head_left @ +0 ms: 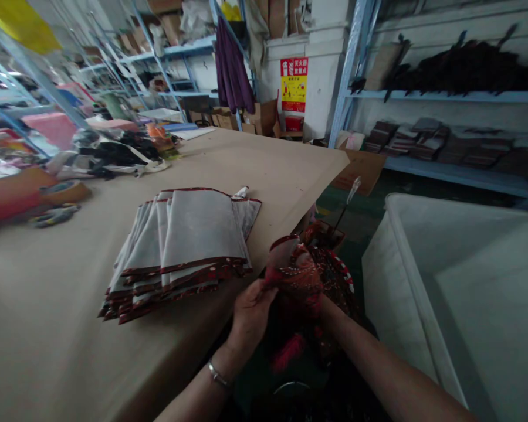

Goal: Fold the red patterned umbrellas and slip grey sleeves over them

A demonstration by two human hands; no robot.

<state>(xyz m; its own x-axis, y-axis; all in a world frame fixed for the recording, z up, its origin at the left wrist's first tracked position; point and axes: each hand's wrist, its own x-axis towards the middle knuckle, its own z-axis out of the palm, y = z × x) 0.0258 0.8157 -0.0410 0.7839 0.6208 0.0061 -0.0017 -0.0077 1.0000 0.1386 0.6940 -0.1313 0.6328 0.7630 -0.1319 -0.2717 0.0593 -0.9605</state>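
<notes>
Red-brown patterned fabric (pixel 297 272), soft and bunched, held just beyond the near right edge of a broad tan-surfaced table (pixel 250 155). The left hand (pixel 250 308), with a silver-coloured metal band (pixel 217 374) at its wrist, pinches the fabric's near-left edge between thumb and fingers. The right forearm (pixel 369 346) reaches into the cloth, which covers the right hand; its grip cannot be told. On the table, left of the fabric, 1 fanned stack of grey cloth panels with red-brown borders (pixel 202 225); at right, 1 large white open-topped bin (pixel 400 246).
</notes>
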